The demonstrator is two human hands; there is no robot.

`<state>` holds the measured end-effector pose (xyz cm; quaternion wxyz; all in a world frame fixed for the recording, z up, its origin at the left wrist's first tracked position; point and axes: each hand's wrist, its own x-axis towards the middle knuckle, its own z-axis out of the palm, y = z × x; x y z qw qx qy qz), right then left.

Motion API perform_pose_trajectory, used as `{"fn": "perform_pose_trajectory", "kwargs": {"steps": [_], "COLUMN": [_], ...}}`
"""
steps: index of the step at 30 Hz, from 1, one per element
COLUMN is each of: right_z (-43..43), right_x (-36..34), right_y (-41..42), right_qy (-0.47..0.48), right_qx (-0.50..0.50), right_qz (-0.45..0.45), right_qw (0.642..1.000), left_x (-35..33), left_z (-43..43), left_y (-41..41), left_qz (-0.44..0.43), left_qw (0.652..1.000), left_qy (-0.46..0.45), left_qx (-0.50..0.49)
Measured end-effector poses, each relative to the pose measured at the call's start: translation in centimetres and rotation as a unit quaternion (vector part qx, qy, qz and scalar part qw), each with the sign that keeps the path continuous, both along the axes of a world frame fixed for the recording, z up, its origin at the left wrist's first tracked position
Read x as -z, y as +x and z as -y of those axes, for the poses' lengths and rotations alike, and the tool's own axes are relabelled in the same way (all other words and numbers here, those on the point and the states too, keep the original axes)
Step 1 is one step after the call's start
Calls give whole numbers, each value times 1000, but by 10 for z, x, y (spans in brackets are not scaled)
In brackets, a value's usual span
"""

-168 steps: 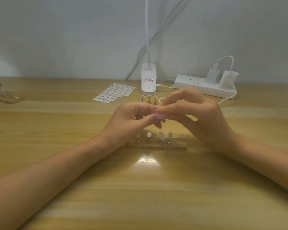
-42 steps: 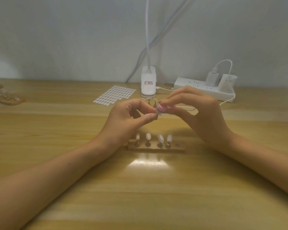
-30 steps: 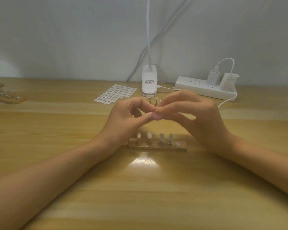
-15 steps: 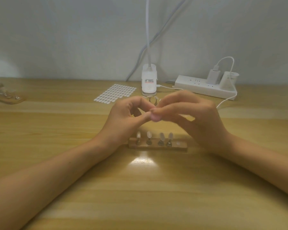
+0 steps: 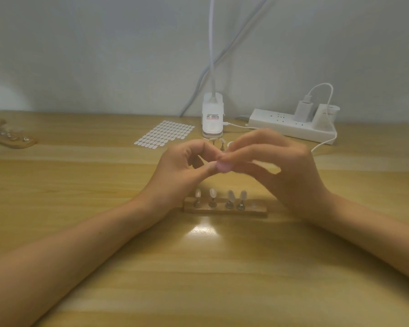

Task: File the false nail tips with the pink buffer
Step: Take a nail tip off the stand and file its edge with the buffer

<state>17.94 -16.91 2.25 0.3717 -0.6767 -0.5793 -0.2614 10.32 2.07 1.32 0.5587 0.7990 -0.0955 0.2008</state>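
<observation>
**Desk:** What do you count on your feed?

**Me:** One pink buffer (image 5: 223, 166). Four nail tips (image 5: 213, 192) stand upright in a row on one wooden stand (image 5: 224, 210), with the left hand (image 5: 180, 175) and the right hand (image 5: 281, 175) raised above it. Farther back on the table (image 5: 80, 232) I see one sheet of stickers (image 5: 164, 134), one white lamp base (image 5: 212, 116) and one power strip (image 5: 291, 127) with two white plugs in it. A second stand (image 5: 10, 139) lies at the far left edge.

**Desk:** Where's the buffer relative to the fingers?

**Me:** It's between the two hands, held up over the stand and apart from the tips on it. The right hand pinches it. Those fingers (image 5: 250, 153) are blurred, but thumb and forefinger close on it, and its rounded pink end pokes out toward the left.

**Desk:** And the left hand?

**Me:** Its thumb and forefinger curl together into a ring, and their ends touch the buffer's pink end. I cannot tell what, if anything, is pinched there. That spot is hidden and too small to make out from my seat.
</observation>
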Motion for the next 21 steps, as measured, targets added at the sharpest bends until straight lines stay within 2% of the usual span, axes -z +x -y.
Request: {"fn": "perform_pose_trajectory", "kwargs": {"steps": [3, 6, 10, 13, 17, 21], "right_z": [3, -2, 1, -3, -1, -3], "right_x": [-3, 2, -3, 2, -2, 0], "right_y": [3, -3, 2, -4, 0, -5], "right_qy": [22, 2, 19, -3, 14, -5], "right_qx": [31, 4, 31, 6, 33, 6], "right_qz": [-26, 4, -31, 5, -29, 2], "right_qw": [999, 1000, 999, 1000, 999, 1000], "left_x": [1, 1, 2, 2, 2, 2], "left_z": [-1, -1, -2, 0, -2, 0], "left_y": [1, 1, 1, 0, 1, 0], "left_qz": [4, 3, 1, 6, -1, 3], "left_qw": [1000, 1000, 1000, 1000, 1000, 1000], "left_qy": [16, 20, 14, 24, 17, 15], "left_qx": [-3, 2, -2, 7, 5, 15]}}
